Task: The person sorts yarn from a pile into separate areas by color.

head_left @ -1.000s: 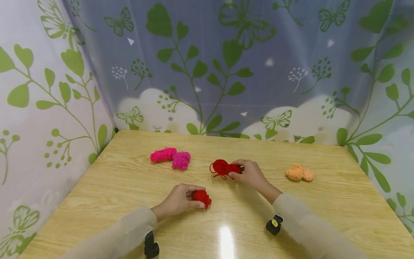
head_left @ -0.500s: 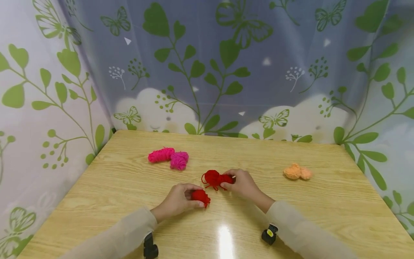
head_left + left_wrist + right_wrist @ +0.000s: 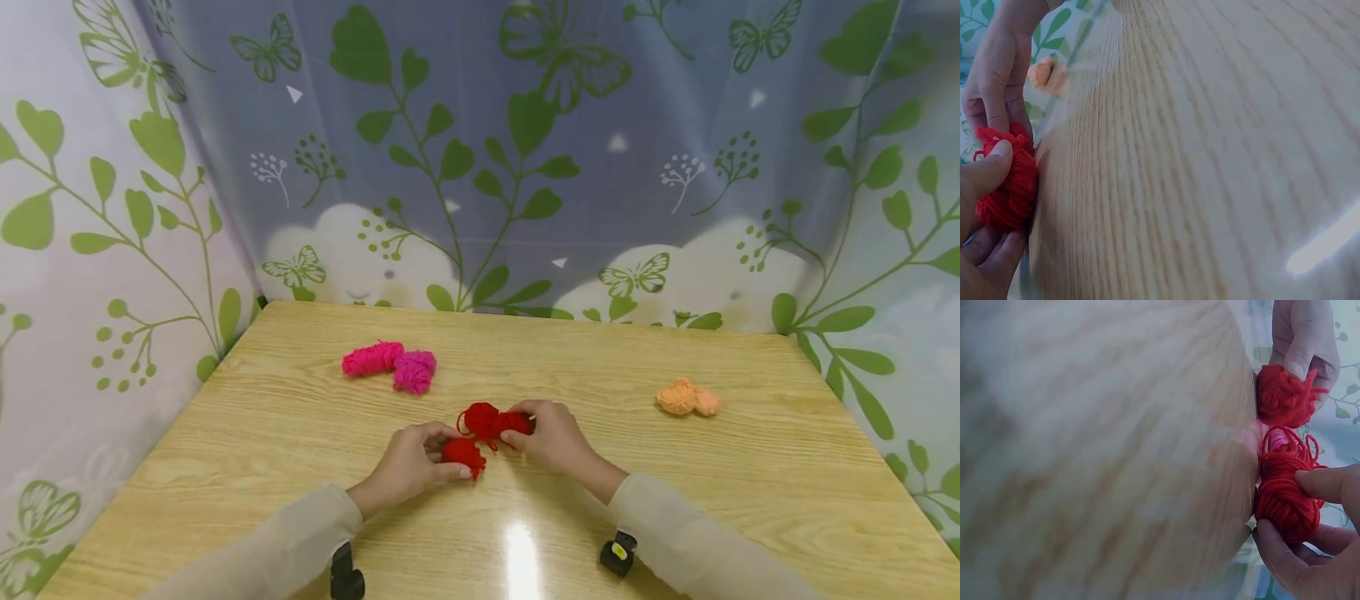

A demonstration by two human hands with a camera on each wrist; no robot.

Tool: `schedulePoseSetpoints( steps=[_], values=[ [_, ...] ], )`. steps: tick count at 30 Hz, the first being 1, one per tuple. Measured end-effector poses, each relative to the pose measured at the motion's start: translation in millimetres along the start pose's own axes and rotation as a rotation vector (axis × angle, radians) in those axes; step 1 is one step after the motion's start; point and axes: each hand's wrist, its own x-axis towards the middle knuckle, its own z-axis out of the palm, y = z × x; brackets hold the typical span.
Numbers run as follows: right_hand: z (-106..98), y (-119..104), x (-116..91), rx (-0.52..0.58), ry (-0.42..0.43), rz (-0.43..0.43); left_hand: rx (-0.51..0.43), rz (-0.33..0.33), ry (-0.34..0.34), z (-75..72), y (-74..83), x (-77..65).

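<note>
Near the middle of the table, my left hand [image 3: 408, 462] holds a small ball of red yarn [image 3: 463, 455] between thumb and fingers. Just beyond it, to the right, my right hand [image 3: 553, 437] grips one end of a red yarn skein [image 3: 482, 421] that has loose loops at its free end. The two red bundles sit side by side, the skein's loops right at the ball. In the right wrist view, thumb and fingers pinch the skein [image 3: 1288, 506] from both sides, close to the tabletop. The left wrist view shows the left thumb over the ball [image 3: 1010, 187].
Farther back on the left of the wooden table [image 3: 300, 433] lie a hot-pink yarn skein [image 3: 372, 359] and a magenta yarn ball [image 3: 414, 372], touching. Peach yarn [image 3: 678, 397] in two lumps lies at right. A leaf-patterned curtain [image 3: 480, 167] borders the table's back and sides.
My right hand has carried the red skein left and toward me, up to the red ball. My left hand stays nearly in place with the ball. The head view has shifted slightly.
</note>
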Motion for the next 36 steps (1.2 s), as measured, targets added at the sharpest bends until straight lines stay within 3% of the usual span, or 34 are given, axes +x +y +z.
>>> schedulePoseSetpoints(
  steps=[12, 21, 36],
  values=[
    [1.5, -3.1, -4.6, 0.117, -0.101, -0.02, -0.025, -0.002, -0.003, -1.9, -1.7, -1.2],
    [3.2, -5.0, -5.6, 0.104, -0.132, -0.048, 0.025, 0.003, 0.042, -0.1, -1.0, -1.8],
    [7.2, -5.0, -5.7, 0.095, -0.127, -0.07, 0.045, -0.005, 0.041, 0.8, 1.0, -2.4]
  ],
)
